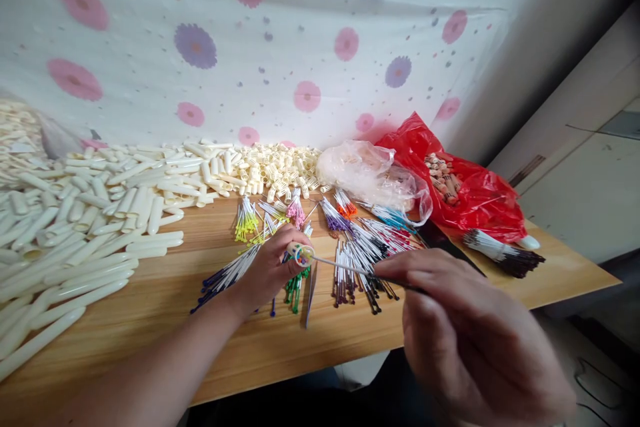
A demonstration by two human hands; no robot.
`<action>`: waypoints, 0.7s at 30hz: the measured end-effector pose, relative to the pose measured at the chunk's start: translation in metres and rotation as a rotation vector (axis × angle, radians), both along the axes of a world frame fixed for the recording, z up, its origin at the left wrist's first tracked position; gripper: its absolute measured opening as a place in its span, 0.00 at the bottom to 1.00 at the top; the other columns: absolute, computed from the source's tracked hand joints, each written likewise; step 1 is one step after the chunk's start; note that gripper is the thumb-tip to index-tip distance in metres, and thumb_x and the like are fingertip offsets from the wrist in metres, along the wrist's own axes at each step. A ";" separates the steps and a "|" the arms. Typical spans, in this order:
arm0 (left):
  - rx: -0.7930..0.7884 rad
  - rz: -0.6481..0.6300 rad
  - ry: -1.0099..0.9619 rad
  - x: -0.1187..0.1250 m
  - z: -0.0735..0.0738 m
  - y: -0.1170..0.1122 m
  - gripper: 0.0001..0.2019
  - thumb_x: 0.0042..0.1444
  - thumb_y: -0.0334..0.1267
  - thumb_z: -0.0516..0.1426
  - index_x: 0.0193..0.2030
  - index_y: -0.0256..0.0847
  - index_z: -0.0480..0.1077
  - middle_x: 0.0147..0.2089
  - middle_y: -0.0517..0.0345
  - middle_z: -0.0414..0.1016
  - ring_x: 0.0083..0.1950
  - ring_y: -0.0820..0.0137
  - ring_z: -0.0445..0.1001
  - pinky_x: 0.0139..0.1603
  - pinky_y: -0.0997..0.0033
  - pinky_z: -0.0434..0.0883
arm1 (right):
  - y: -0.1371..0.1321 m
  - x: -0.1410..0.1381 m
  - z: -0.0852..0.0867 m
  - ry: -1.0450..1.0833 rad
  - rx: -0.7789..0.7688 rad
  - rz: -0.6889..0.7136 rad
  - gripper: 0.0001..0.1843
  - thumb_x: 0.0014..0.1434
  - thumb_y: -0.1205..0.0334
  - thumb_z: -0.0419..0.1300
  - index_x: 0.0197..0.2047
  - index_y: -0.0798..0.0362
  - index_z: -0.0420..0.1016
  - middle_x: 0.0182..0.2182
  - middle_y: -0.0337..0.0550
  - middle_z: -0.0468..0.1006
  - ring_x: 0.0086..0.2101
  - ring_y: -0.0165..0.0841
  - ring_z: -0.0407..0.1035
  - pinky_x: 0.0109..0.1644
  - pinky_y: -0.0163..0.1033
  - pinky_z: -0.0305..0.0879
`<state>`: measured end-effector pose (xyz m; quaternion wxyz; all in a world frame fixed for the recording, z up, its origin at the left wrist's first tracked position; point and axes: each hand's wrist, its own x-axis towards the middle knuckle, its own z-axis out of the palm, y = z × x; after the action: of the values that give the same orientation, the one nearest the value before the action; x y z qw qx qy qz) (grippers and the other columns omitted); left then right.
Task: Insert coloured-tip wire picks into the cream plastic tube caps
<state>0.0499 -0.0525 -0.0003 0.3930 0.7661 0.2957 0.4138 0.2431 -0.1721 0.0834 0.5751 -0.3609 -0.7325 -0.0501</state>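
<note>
My left hand (277,257) is closed around a cream plastic tube (301,254). Its open end faces me, and coloured bits show inside. Between the fingertips of my right hand (465,320) is a thin stick (343,263), pale along its shaft and dark near my fingers. The stick's far end meets the tube's mouth; how deep it reaches I cannot tell. Below my left hand lie green-tipped sticks (295,293) and a thin blade-like metal tool (311,297). Blue-tipped sticks (220,280) fan out to its left, and dark-tipped sticks (367,267) lie left of my right hand.
Long cream tubes (100,207) cover the table's left side. Short slotted cream pieces (280,167) are heaped along the back. A clear plastic bag (360,167) and a red bag (480,197) with small pieces stand back right, near a dark-tipped bundle (503,252). The wooden table's (240,360) front edge is close.
</note>
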 end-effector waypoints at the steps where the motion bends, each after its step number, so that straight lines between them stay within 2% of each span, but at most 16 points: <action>1: 0.010 -0.006 0.000 0.000 0.000 0.000 0.22 0.52 0.59 0.55 0.35 0.40 0.72 0.33 0.57 0.67 0.37 0.66 0.65 0.41 0.68 0.63 | 0.001 -0.003 0.002 -0.018 0.012 0.010 0.15 0.59 0.74 0.55 0.48 0.50 0.70 0.33 0.46 0.80 0.35 0.35 0.76 0.38 0.41 0.75; 5: 0.050 -0.016 -0.012 0.000 0.001 0.000 0.20 0.54 0.57 0.55 0.35 0.40 0.71 0.34 0.57 0.67 0.38 0.66 0.65 0.41 0.67 0.63 | 0.008 -0.012 0.001 -0.068 0.046 0.003 0.15 0.56 0.76 0.56 0.46 0.53 0.71 0.31 0.47 0.80 0.34 0.33 0.76 0.37 0.36 0.75; 15: 0.126 -0.033 -0.006 -0.001 -0.002 0.002 0.15 0.56 0.52 0.55 0.35 0.41 0.71 0.34 0.57 0.67 0.37 0.67 0.66 0.41 0.67 0.63 | 0.019 -0.026 -0.013 -0.070 0.046 0.039 0.16 0.55 0.77 0.57 0.45 0.53 0.69 0.32 0.48 0.79 0.35 0.32 0.75 0.37 0.37 0.75; 18: 0.158 -0.024 0.017 -0.003 -0.004 0.005 0.20 0.55 0.57 0.54 0.39 0.41 0.71 0.37 0.56 0.67 0.40 0.65 0.66 0.43 0.66 0.63 | 0.024 -0.028 -0.020 -0.004 0.016 0.048 0.15 0.55 0.77 0.57 0.45 0.53 0.70 0.33 0.47 0.79 0.35 0.32 0.75 0.36 0.37 0.74; 21: 0.191 -0.015 0.043 -0.005 -0.005 0.006 0.26 0.56 0.61 0.48 0.43 0.41 0.71 0.40 0.53 0.67 0.44 0.63 0.65 0.46 0.65 0.63 | 0.028 -0.027 -0.027 0.107 -0.012 0.032 0.14 0.56 0.77 0.57 0.43 0.53 0.71 0.33 0.46 0.78 0.35 0.32 0.74 0.37 0.38 0.74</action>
<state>0.0445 -0.0466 -0.0055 0.3148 0.8110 0.2573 0.4207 0.2158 -0.1438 0.0562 0.6121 -0.3547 -0.7065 -0.0171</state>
